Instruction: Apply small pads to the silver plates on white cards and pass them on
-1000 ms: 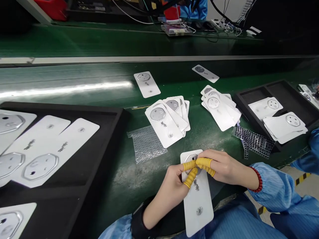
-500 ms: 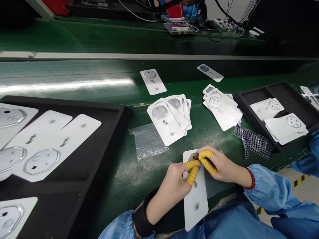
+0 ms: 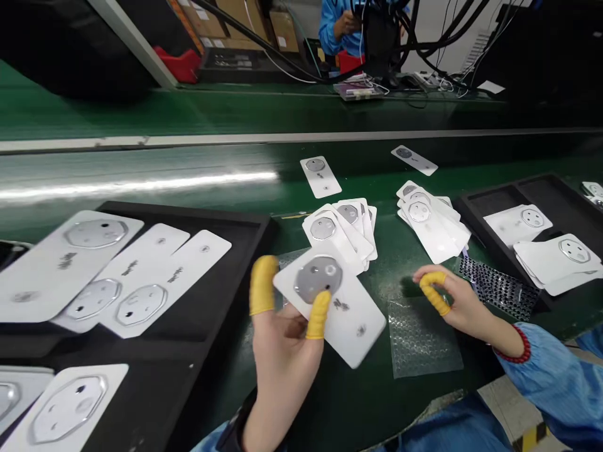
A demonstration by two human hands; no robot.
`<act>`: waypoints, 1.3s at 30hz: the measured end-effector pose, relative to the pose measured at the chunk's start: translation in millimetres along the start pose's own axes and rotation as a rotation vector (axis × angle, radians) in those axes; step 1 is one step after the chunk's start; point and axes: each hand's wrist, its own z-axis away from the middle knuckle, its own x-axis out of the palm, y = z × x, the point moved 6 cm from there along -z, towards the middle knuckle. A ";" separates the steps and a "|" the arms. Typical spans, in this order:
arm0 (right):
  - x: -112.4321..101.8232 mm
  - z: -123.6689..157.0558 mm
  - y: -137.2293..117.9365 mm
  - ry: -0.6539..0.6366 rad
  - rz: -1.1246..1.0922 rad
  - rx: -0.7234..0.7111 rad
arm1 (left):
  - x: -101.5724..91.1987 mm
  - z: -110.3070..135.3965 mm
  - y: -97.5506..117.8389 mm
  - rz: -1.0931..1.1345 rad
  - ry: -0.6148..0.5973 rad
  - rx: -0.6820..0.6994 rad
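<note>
On my feed, left hand (image 3: 282,351) pinching white panel (image 3: 346,320); right hand (image 3: 460,304) near bubble sheet (image 3: 426,348), curled, I can't tell if closed.

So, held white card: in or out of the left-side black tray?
Out. The left hand grips the white card to the right of the black tray, beyond its wall.

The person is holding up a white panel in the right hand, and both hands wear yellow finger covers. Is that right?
Not quite: the head view shows the white panel in the left hand, not the right hand. Yellow finger covers are indeed on both hands.
</note>
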 end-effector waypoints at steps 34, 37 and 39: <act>24.1 -17.7 -72.1 -0.148 0.049 -0.364 | 50.3 44.0 -35.4 0.190 -0.563 -0.512; 18.1 -20.0 -62.2 -0.050 -0.116 -0.228 | 44.8 38.7 -45.5 0.249 -0.502 -0.624; 14.5 -20.4 -61.0 0.033 -0.125 -0.180 | 34.8 32.3 -58.7 0.241 -0.421 -0.644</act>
